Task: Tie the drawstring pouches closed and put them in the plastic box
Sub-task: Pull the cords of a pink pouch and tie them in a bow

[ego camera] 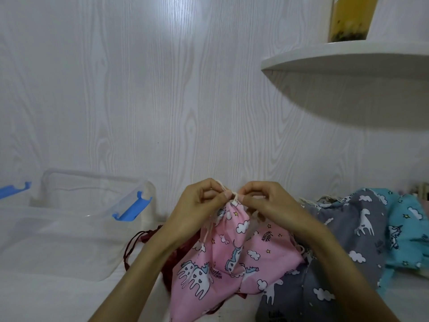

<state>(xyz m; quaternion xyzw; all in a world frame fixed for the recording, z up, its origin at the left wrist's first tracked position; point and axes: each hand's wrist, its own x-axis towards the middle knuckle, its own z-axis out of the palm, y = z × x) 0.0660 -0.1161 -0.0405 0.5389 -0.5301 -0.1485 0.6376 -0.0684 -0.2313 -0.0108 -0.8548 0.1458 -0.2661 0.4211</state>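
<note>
A pink unicorn-print pouch (218, 259) hangs upright in the lower centre, its mouth gathered tight. My left hand (199, 205) and my right hand (267, 203) pinch its cream drawstring (235, 196) at the top, fingertips nearly touching. A second pink pouch (274, 247) lies behind it. Grey pouches (355, 231) and a turquoise pouch (408, 238) are piled to the right. A dark red pouch (148, 235) peeks out under my left forearm. The clear plastic box (69, 228) with blue latches stands open at the left.
The box's blue latch (132, 209) faces the pouches. A white corner shelf (348, 59) juts out at the upper right with a yellow-filled jar (348, 19) on it. A white wood-grain wall (139, 89) stands close behind everything.
</note>
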